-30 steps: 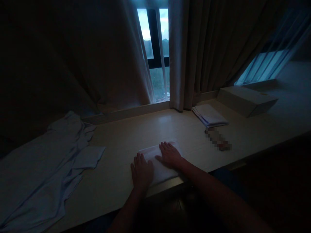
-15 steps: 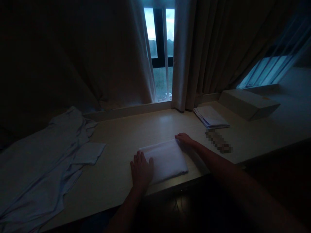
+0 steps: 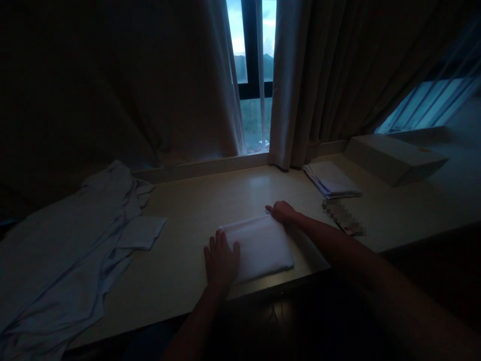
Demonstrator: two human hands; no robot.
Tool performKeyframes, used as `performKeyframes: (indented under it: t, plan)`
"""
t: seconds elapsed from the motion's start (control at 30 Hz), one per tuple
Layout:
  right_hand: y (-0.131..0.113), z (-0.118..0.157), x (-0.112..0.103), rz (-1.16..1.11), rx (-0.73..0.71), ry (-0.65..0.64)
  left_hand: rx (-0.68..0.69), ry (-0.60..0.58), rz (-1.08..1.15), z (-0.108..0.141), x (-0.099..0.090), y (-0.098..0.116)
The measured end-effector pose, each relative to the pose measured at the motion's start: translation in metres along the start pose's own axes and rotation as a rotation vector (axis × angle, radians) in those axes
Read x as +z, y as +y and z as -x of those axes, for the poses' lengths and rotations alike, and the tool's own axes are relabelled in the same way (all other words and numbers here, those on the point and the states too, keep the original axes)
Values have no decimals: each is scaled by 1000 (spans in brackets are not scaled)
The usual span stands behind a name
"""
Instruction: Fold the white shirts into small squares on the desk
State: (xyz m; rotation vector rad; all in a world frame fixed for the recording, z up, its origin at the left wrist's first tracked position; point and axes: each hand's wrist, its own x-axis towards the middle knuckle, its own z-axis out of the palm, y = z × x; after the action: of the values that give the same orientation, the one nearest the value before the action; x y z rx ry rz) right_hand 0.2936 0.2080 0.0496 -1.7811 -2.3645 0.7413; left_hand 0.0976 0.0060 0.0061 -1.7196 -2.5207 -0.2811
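Note:
A folded white cloth (image 3: 261, 248), its exact kind hard to tell in the dim light, lies flat near the table's front edge. My left hand (image 3: 222, 260) rests on its left side, fingers spread and palm down. At the far right corner, my right hand (image 3: 282, 211) is closed on the cloth's edge, one finger or thumb stretched to the left. The underside of that hand is hidden.
Loose white garments (image 3: 86, 240) cover the left of the light table (image 3: 180, 271). A folded white stack (image 3: 332, 179) and a pixelated item (image 3: 342, 218) lie right. Behind them stands a pale box (image 3: 398, 156). Curtains (image 3: 289, 90) hang beside the window (image 3: 253, 113).
My right hand has shifted slightly left along the cloth's far edge, with one digit now pointing left. The left hand stays on the cloth. The view has moved a little.

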Motion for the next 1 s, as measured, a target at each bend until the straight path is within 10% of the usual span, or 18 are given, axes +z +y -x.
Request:
performKeyframes:
  t: [0.2, 0.5, 0.77, 1.0]
  plan:
    - [4, 25, -1, -31, 32, 54, 8, 18, -12, 1, 3, -1]
    - [44, 152, 32, -530, -66, -82, -7, 36, 9, -2, 6, -1]
    - [54, 152, 44, -618, 1, 71, 10, 60, 6, -2, 7, -2]
    - [58, 183, 65, -613, -317, 152, 25, 61, 1, -3, 10, -4]
